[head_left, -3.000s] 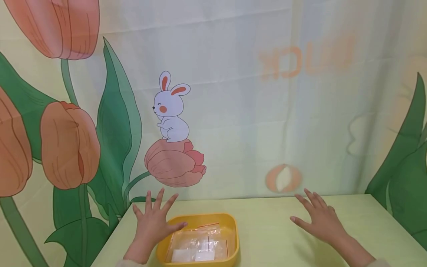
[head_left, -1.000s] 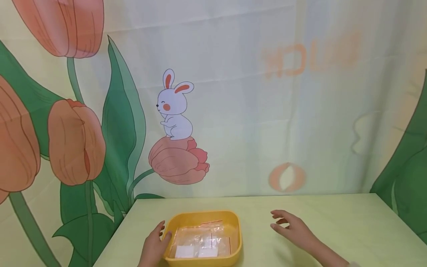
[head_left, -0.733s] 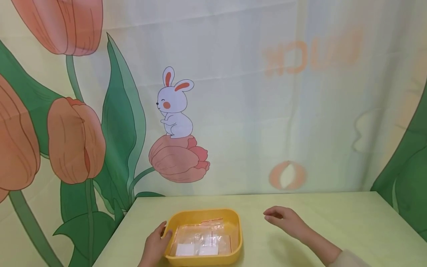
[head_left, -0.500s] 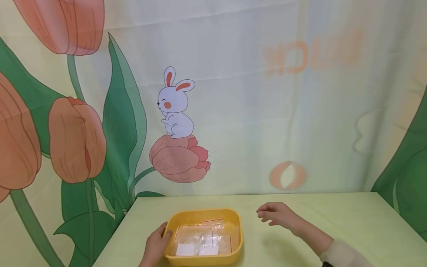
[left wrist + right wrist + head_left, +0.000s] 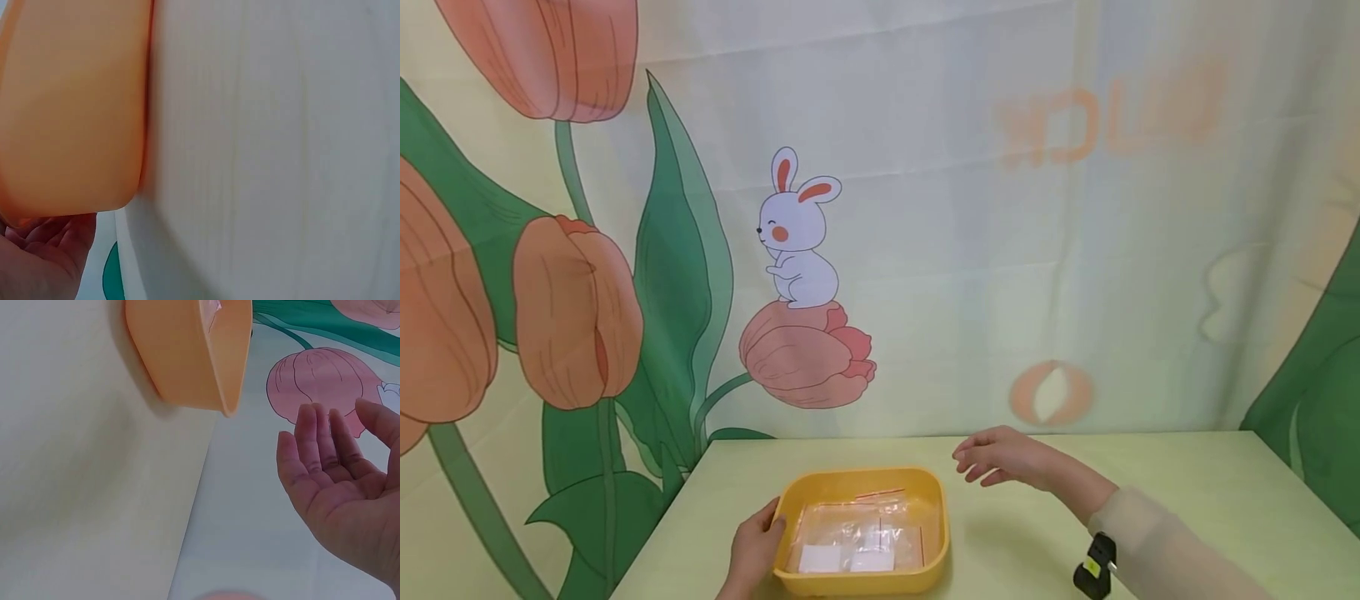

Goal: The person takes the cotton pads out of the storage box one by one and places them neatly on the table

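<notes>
Head view shows bags (image 5: 852, 529) in tray (image 5: 861, 583), left wrist view its outside; left hand (image 5: 752, 546) pinches tray, right hand (image 5: 1003, 458) relaxed, apart.

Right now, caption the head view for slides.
Left fingers grip a yellow tray of plastic bags; right fingers hover nearby.

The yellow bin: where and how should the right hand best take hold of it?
Probably take the yellow bin by its right rim, from the right, thumb inside and fingers outside: it stands upright and open-topped, that rim is uncovered, and the left hand holds the opposite side.
</notes>
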The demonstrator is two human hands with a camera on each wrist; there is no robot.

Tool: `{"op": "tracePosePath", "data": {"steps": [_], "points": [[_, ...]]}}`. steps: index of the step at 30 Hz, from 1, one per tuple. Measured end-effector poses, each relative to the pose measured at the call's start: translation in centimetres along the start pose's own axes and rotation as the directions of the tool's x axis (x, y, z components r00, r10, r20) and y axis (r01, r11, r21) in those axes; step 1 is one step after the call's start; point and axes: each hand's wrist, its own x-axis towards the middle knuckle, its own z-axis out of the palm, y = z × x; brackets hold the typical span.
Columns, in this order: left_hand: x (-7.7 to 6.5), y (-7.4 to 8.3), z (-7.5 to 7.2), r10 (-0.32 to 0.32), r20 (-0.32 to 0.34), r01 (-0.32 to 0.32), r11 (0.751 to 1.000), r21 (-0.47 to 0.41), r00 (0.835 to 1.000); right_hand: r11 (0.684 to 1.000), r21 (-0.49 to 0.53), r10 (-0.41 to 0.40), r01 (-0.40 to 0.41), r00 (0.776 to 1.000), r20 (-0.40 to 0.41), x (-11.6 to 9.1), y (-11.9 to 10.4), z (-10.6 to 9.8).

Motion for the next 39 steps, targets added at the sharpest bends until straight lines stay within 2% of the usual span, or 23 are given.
{"op": "tracePosePath", "data": {"steps": [5,11,13,21,29,39], "points": [[-0.1,-0.1,0.2,0.009,-0.026,-0.01,0.999,-0.041,1.0,0.998,-0.023,0.057,-0.057,0.998,-0.002,1.3,-0.6,0.5],[0.1,0.1,0.4,-0.078,-0.019,0.075,0.987,-0.14,0.997,0.992,-0.03,0.12,-0.119,0.992,0.032,3.3,-1.5,1.4],[0.1,0.0,0.4,-0.089,-0.021,0.085,0.982,-0.166,0.996,0.991,-0.028,0.128,-0.127,0.99,0.051,3.9,-1.9,1.8],[0.3,-0.2,0.6,-0.108,-0.015,0.104,0.975,-0.194,0.994,0.988,-0.064,0.146,-0.14,0.984,0.103,5.4,-3.3,4.1],[0.4,-0.4,0.6,-0.096,-0.01,0.091,0.974,-0.207,0.995,0.983,-0.095,0.169,-0.156,0.975,0.147,7.2,-4.4,5.8],[0.6,-0.4,0.5,-0.116,-0.003,0.113,0.969,-0.221,0.993,0.976,-0.097,0.202,-0.192,0.975,0.097,9.3,-4.2,7.8]]}}
